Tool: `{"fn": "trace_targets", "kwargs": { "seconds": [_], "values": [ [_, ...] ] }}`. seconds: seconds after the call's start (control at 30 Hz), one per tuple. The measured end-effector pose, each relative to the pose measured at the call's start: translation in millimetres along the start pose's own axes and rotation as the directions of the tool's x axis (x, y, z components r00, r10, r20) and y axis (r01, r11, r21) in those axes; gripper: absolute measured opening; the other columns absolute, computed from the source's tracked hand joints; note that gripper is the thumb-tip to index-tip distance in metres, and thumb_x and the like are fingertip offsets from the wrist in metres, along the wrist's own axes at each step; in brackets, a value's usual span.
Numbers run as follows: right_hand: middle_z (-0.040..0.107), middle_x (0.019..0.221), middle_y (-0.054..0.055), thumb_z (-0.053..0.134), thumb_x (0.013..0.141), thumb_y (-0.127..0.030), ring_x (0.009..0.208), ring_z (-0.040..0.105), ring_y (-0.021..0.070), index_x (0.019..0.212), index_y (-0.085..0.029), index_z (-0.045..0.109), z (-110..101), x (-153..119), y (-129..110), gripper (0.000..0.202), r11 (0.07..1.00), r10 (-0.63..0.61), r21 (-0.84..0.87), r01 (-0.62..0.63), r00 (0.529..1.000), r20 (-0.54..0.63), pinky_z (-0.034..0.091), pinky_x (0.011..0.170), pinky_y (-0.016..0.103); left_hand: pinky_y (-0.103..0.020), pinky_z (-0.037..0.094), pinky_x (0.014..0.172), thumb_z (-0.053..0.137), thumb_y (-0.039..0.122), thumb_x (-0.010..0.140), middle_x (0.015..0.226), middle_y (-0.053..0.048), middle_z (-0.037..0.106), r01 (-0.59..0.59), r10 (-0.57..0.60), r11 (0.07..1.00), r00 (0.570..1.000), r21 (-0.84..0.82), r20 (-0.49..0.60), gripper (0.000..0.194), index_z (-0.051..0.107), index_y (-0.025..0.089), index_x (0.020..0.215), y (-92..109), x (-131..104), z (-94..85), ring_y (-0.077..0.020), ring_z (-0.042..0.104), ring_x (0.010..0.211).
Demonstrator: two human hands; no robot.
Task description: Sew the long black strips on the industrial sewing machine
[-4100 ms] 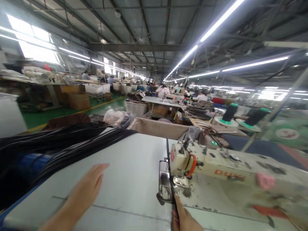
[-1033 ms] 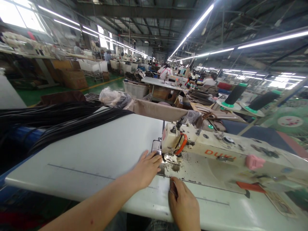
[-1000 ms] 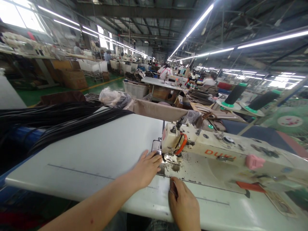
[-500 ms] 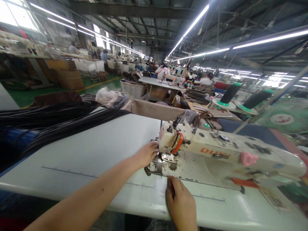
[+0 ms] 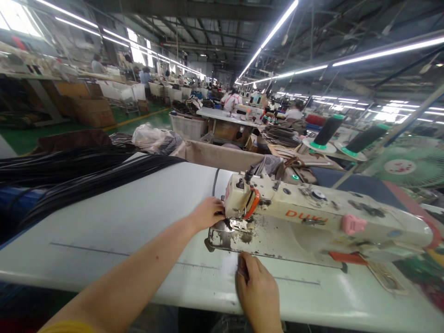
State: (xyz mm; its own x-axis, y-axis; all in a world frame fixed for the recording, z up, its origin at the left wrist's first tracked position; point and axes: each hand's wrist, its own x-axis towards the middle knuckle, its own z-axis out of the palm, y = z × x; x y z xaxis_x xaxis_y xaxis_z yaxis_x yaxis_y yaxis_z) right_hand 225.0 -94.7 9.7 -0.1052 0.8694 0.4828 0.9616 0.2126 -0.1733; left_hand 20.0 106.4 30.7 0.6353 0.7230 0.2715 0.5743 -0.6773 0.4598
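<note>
A white sewing machine (image 5: 305, 208) with an orange part at its head stands on the pale table (image 5: 145, 208). My left hand (image 5: 208, 213) is at the left side of the machine head, near the needle area, its fingers curled and their tips partly hidden. Behind it a thin dark strip (image 5: 215, 181) curves up over the table. My right hand (image 5: 258, 289) rests in front of the machine's bed plate, thumb and fingers closed together; what lies between them is too small to make out.
Long black strips (image 5: 97, 180) are heaped on the table's left side. A brown cloth-lined bin (image 5: 222, 156) stands behind the table. Thread cones (image 5: 328, 132) and a green fan (image 5: 400, 166) are at the right. People sit farther back.
The view has shifted slightly. My left hand has moved a little back beside the machine head, and a dark strip now shows behind it. My right hand has stayed nearly in place.
</note>
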Motion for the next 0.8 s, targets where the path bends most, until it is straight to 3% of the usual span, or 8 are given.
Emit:
{"fn": "trace_targets", "kwargs": {
  "seconds": [0.27, 0.5, 0.8],
  "values": [
    [0.072, 0.086, 0.002, 0.049, 0.085, -0.011, 0.070, 0.067, 0.0189, 0.110, -0.022, 0.060, -3.3, 2.1, -2.2, 0.030, 1.000, -0.015, -0.004, 0.015, 0.999, -0.030, 0.045, 0.064, 0.029, -0.037, 0.045, 0.093, 0.076, 0.029, 0.084, 0.096, -0.001, 0.077, 0.111, -0.111, 0.994, 0.994, -0.005, -0.008, 0.006, 0.080, 0.026, 0.087, 13.3, -15.3, -5.0, -0.0217, 0.067, 0.098],
    [0.072, 0.088, 0.003, 0.049, 0.085, -0.012, 0.071, 0.067, 0.0194, 0.110, -0.021, 0.061, -1.1, 1.6, -2.1, 0.029, 1.000, -0.015, -0.014, 0.014, 0.999, -0.039, 0.044, 0.064, 0.030, -0.028, 0.049, 0.089, 0.073, 0.021, 0.084, 0.096, 0.000, 0.075, 0.194, -0.197, 0.977, 0.980, -0.084, -0.031, 0.008, 0.078, 0.024, 0.090, 25.1, -25.5, 0.4, -0.0160, 0.068, 0.093],
    [0.071, 0.085, 0.003, 0.051, 0.079, -0.010, 0.070, 0.064, 0.0189, 0.109, -0.021, 0.061, 0.5, 0.6, -3.0, 0.034, 1.000, 0.008, 0.023, -0.007, 0.999, -0.038, 0.043, 0.064, 0.029, -0.028, 0.054, 0.079, 0.069, 0.018, 0.083, 0.099, -0.004, 0.069, 0.334, -0.336, 0.937, 0.942, -0.103, -0.002, 0.011, 0.076, 0.020, 0.092, 50.3, -39.3, 6.0, -0.0171, 0.068, 0.083]
  ]
}}
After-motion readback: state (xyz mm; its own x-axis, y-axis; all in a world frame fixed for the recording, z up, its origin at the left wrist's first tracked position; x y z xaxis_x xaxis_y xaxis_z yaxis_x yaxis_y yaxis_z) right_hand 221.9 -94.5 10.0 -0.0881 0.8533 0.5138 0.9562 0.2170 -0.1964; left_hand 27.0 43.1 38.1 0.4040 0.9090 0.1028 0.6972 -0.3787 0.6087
